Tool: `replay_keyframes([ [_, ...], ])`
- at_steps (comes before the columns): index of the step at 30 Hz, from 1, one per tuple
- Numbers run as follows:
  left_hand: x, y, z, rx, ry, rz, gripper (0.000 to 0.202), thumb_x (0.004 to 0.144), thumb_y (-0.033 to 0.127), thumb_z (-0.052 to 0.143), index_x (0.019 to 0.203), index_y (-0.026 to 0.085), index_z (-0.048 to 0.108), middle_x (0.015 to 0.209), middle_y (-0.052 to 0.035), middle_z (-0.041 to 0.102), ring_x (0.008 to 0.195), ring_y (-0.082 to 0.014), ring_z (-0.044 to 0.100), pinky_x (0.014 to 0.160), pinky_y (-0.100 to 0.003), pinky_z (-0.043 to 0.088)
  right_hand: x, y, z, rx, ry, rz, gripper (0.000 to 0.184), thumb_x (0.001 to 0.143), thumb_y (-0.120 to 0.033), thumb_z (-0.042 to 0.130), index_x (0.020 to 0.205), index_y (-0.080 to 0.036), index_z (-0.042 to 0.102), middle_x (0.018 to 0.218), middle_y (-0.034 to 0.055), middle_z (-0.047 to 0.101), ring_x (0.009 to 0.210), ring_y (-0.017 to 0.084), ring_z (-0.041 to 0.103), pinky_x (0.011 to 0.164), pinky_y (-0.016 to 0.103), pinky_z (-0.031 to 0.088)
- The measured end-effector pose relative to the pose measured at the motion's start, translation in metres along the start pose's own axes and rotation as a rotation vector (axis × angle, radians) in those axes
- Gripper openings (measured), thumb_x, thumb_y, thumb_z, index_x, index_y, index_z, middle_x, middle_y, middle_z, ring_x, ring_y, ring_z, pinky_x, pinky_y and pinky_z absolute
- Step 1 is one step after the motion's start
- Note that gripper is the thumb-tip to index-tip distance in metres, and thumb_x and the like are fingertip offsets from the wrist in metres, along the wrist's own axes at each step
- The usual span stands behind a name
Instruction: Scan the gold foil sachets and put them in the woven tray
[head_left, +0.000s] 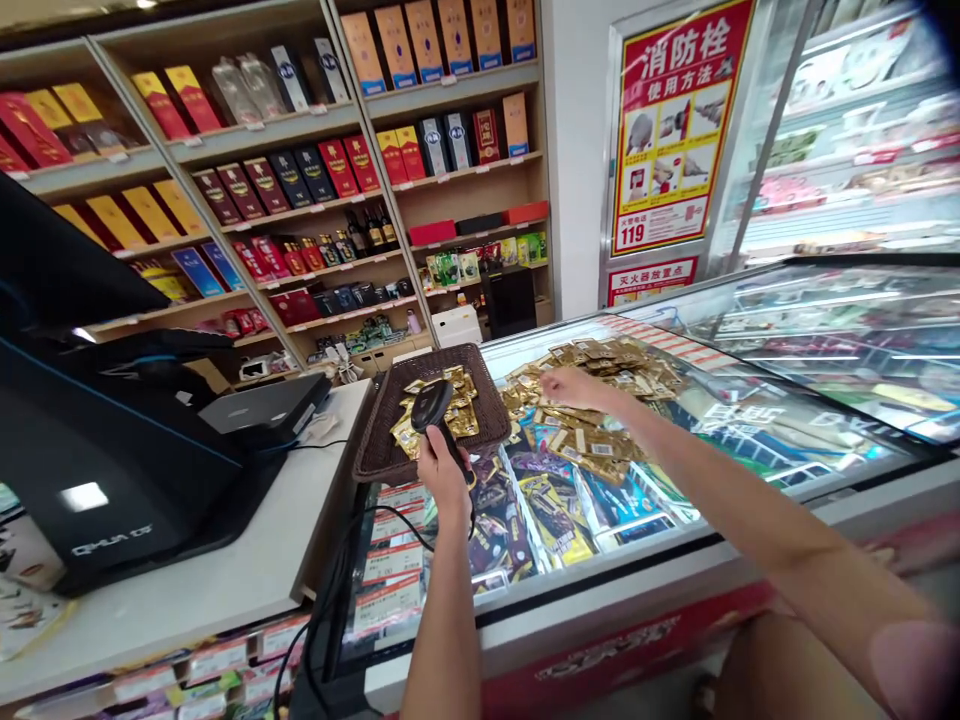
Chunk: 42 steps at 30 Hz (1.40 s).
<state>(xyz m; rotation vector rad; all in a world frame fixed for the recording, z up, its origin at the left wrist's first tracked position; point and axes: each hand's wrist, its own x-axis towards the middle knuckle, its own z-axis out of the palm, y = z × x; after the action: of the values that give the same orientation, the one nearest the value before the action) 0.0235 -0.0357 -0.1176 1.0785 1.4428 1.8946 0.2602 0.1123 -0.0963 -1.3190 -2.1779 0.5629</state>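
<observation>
My left hand (442, 472) is closed round the handle of a black barcode scanner (430, 405), whose head points at the gold packets in a brown woven tray (382, 450). My right hand (571, 388) reaches over the glass freezer lid into a heap of gold packets (600, 440). Its fingers are curled on the heap, and what they hold is blurred. The scanner's black cable (352, 560) hangs down toward the counter's edge.
A black till screen (90, 470) and a small printer (262, 408) stand on the white counter at the left. The chest freezer (750, 440) runs to the right with more glass lids. Shelves of boxed goods (300, 180) fill the back wall. A red poster (671, 125) hangs beside them.
</observation>
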Motion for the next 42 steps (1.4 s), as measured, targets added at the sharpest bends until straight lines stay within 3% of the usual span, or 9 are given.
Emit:
replay_keyframes([
  [1, -0.001, 0.000, 0.002, -0.007, 0.033, 0.014, 0.054, 0.086, 0.075, 0.037, 0.077, 0.022, 0.047, 0.057, 0.0036, 0.052, 0.040, -0.0101, 0.046, 0.039, -0.023, 0.034, -0.015, 0.016, -0.010, -0.117, -0.049, 0.046, 0.004, 0.073, -0.024, 0.071, 0.074, -0.020, 0.069, 0.079, 0.0072, 0.072, 0.075, 0.022, 0.064, 0.068, 0.030, 0.045],
  [4, -0.002, 0.002, 0.007, -0.021, 0.065, 0.053, 0.054, 0.083, 0.074, 0.045, 0.076, 0.021, 0.049, 0.065, 0.0015, 0.056, 0.041, -0.0096, 0.048, 0.036, -0.023, 0.033, -0.059, 0.054, -0.023, -0.313, -0.085, 0.211, 0.024, 0.063, -0.037, 0.082, 0.063, -0.020, 0.065, 0.070, 0.0084, 0.068, 0.072, 0.026, 0.064, 0.065, 0.033, 0.044],
  [9, -0.005, 0.003, 0.010, -0.025, 0.012, 0.068, 0.053, 0.083, 0.073, 0.046, 0.077, 0.021, 0.049, 0.067, 0.0022, 0.055, 0.040, -0.0089, 0.047, 0.036, -0.023, 0.034, -0.097, 0.077, -0.011, -0.209, -0.057, 0.249, 0.044, 0.043, -0.040, 0.090, 0.073, -0.019, 0.066, 0.087, 0.0106, 0.069, 0.083, 0.029, 0.065, 0.068, 0.032, 0.045],
  [15, -0.007, 0.001, 0.010, -0.029, -0.023, 0.053, 0.053, 0.083, 0.074, 0.047, 0.076, 0.022, 0.048, 0.063, 0.0024, 0.053, 0.040, -0.0102, 0.047, 0.036, -0.024, 0.033, -0.072, 0.049, -0.010, 0.004, -0.045, 0.113, 0.025, 0.059, -0.033, 0.082, 0.074, -0.020, 0.066, 0.082, 0.0064, 0.068, 0.079, 0.024, 0.062, 0.066, 0.027, 0.042],
  [21, -0.005, -0.002, 0.007, -0.026, -0.045, 0.031, 0.053, 0.083, 0.074, 0.047, 0.074, 0.022, 0.049, 0.054, 0.0045, 0.050, 0.039, -0.0103, 0.044, 0.037, -0.025, 0.033, -0.030, 0.009, 0.014, 0.281, 0.207, 0.120, 0.033, 0.068, -0.050, 0.074, 0.068, -0.020, 0.060, 0.060, -0.0023, 0.056, 0.057, 0.014, 0.048, 0.055, 0.024, 0.033],
  [27, -0.007, -0.001, 0.009, -0.069, -0.163, -0.030, 0.055, 0.080, 0.075, 0.049, 0.074, 0.020, 0.049, 0.060, 0.0037, 0.052, 0.039, -0.0077, 0.043, 0.035, -0.023, 0.030, -0.031, 0.019, 0.049, 0.577, 0.293, 0.169, 0.042, 0.073, -0.061, 0.061, 0.078, -0.019, 0.066, 0.062, -0.0018, 0.057, 0.056, 0.013, 0.046, 0.053, 0.024, 0.032],
  [32, -0.015, 0.001, 0.012, -0.001, -0.326, -0.076, 0.056, 0.079, 0.075, 0.052, 0.075, 0.019, 0.050, 0.053, 0.0052, 0.049, 0.037, -0.0073, 0.042, 0.035, -0.021, 0.028, -0.034, 0.023, 0.043, 0.665, 0.413, 0.239, 0.047, 0.065, -0.060, 0.070, 0.086, -0.018, 0.070, 0.076, 0.0033, 0.067, 0.067, 0.018, 0.056, 0.060, 0.027, 0.040],
  [36, -0.019, 0.000, 0.013, 0.090, -0.455, -0.090, 0.055, 0.080, 0.073, 0.053, 0.074, 0.019, 0.051, 0.049, 0.0050, 0.050, 0.035, -0.0074, 0.042, 0.035, -0.020, 0.028, -0.031, 0.026, 0.040, 0.643, 0.493, 0.222, 0.042, 0.073, -0.059, 0.064, 0.086, -0.019, 0.071, 0.087, 0.0059, 0.071, 0.079, 0.022, 0.061, 0.069, 0.030, 0.043],
  [42, -0.020, -0.001, 0.012, 0.185, -0.503, -0.058, 0.054, 0.081, 0.073, 0.052, 0.069, 0.020, 0.044, 0.044, 0.0049, 0.049, 0.034, -0.0071, 0.042, 0.036, -0.018, 0.028, -0.033, 0.027, 0.037, 0.647, 0.526, 0.250, 0.038, 0.078, -0.055, 0.060, 0.086, -0.020, 0.071, 0.086, 0.0054, 0.071, 0.082, 0.023, 0.062, 0.069, 0.030, 0.045],
])
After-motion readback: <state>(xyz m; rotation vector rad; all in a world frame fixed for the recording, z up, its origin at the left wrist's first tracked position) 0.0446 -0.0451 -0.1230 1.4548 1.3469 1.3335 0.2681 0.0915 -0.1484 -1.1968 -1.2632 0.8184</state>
